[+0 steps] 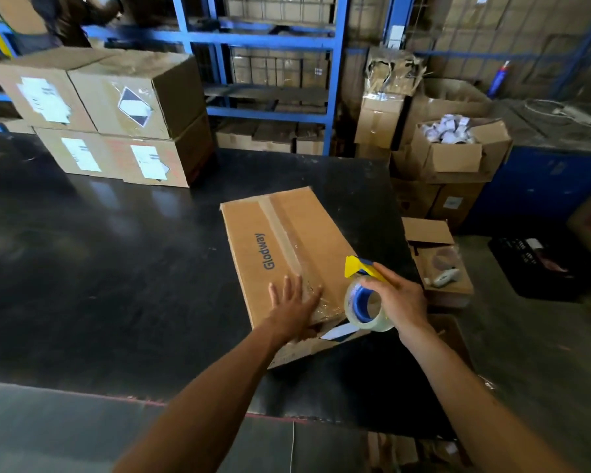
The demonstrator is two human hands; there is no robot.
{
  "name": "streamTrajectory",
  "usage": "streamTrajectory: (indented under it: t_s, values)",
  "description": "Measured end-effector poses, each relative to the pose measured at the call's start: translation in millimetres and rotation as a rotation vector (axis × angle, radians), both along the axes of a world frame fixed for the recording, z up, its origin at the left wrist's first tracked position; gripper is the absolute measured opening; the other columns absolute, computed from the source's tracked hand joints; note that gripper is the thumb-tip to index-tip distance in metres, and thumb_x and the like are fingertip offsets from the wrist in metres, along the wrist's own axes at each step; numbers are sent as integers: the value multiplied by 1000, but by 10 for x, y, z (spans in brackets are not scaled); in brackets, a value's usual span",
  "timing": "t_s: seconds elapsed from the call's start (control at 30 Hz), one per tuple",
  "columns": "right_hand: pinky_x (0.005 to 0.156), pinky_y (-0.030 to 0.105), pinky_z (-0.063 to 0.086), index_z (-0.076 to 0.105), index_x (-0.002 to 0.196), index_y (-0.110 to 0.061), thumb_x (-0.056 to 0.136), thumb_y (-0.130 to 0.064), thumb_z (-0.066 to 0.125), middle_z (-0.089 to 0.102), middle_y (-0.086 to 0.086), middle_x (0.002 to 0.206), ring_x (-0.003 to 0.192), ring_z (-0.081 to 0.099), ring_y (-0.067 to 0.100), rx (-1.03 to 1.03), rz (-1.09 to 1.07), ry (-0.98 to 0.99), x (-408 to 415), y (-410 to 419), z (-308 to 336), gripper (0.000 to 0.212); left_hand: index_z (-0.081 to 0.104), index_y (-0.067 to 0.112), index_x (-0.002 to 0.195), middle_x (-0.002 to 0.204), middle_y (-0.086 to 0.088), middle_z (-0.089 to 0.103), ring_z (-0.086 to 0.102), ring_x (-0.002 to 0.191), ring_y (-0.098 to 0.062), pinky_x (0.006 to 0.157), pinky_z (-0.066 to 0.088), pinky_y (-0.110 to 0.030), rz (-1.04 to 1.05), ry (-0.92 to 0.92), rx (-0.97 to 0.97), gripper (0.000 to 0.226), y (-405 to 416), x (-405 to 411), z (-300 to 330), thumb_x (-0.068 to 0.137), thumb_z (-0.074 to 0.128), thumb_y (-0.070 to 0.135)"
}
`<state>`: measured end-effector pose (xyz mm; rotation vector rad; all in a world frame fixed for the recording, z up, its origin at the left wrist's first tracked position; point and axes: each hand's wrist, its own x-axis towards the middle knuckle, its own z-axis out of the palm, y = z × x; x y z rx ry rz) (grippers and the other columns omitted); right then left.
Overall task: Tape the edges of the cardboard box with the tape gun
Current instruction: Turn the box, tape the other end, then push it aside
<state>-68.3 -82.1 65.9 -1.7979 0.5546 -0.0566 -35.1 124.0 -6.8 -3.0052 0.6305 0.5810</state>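
Here, cardboard box [287, 254] near the black table's [116, 268] 3 o'clock edge, bare tabletop toward 9, left hand [292, 303] flat with fingers spread on its taped seam, right hand [398, 302] gripping tape gun [364, 295] above the box's near corner, stacked cartons [116, 114] at 11, blue shelving [263, 39] at 12.

The scene is being viewed from head height, angled forward and down, close above the left hand [292, 303] and worktop [116, 250].

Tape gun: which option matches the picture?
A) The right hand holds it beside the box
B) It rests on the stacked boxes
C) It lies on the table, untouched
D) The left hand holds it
A: the right hand grips the tape gun at the cardboard box's near right corner, while the left hand lies flat on the box top.
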Motion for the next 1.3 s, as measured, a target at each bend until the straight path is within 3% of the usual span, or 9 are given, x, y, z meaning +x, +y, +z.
streamTrajectory:
  t_s: [0.3, 0.67, 0.73, 0.83, 0.93, 1.03, 1.1, 1.2, 1.3]
  values:
    - [76, 24, 42, 71, 115, -33, 71, -36, 81, 69, -9, 96, 90, 60, 9, 0, -14, -26, -82, -38, -26, 46, -11, 37, 157, 163, -22, -22, -24, 146, -46, 116, -9, -63, -300, 62, 90, 102, 514, 185, 145, 90, 65, 51]
    - [83, 23, 44, 69, 118, -37, 69, -41, 82, 70, -13, 107, 100, 61, 9, -40, 82, -62, -172, 167, 17, 51, -3, 39, 158, 165, -16, -20, -23, 148, -42, 117, -10, -63, -215, 83, -27, 101, 511, 94, 166, 89, 70, 42]
    - [80, 19, 46, 67, 119, -41, 71, -43, 83, 70, -16, 106, 98, 62, 3, -85, 164, -134, -283, 163, 39, 50, 15, 34, 159, 168, -12, -5, -8, 153, -38, 120, -2, -58, -97, 169, -250, 85, 508, 32, 273, 92, 67, 37]
    - [66, 28, 51, 63, 121, -51, 73, -50, 79, 64, -6, 89, 78, 62, 8, -344, 324, -309, -445, 83, -6, 50, 45, 22, 149, 152, -9, 48, 46, 137, -26, 111, 36, -36, 324, 497, -967, 50, 497, -81, 508, 101, 54, 33]
    - [52, 30, 44, 63, 125, -40, 76, -52, 73, 48, -2, 81, 67, 52, 15, -564, 410, -584, -577, 47, -29, 52, 59, 13, 134, 130, -12, 68, 63, 120, -26, 106, 44, -39, 719, 762, -1411, 54, 558, -205, 613, 103, 38, 52]
    - [55, 18, 40, 65, 126, -33, 74, -42, 79, 44, -7, 87, 66, 47, 11, -701, 498, -757, -635, 102, -35, 54, 62, 2, 129, 121, -22, 70, 67, 110, -34, 107, 45, -46, 873, 934, -1622, 65, 653, -334, 621, 100, 40, 57]
    - [57, 18, 43, 63, 127, -39, 73, -40, 80, 48, -6, 90, 67, 50, 12, -830, 587, -747, -637, 160, -98, 57, 60, -2, 130, 125, -25, 67, 65, 111, -37, 106, 46, -46, 863, 987, -1707, 66, 676, -451, 649, 100, 45, 54]
    - [58, 23, 48, 59, 130, -45, 75, -42, 79, 53, -3, 93, 71, 54, 14, -813, 657, -700, -623, 241, -180, 59, 60, -2, 131, 127, -25, 66, 64, 115, -35, 102, 51, -44, 865, 953, -1694, 57, 720, -539, 652, 99, 53, 45]
    - [54, 22, 44, 57, 132, -44, 77, -45, 77, 45, -5, 89, 68, 49, 12, -802, 726, -732, -601, 351, -121, 59, 63, -1, 128, 119, -20, 71, 72, 102, -28, 85, 61, -37, 905, 916, -1728, 42, 824, -583, 683, 96, 61, 26]
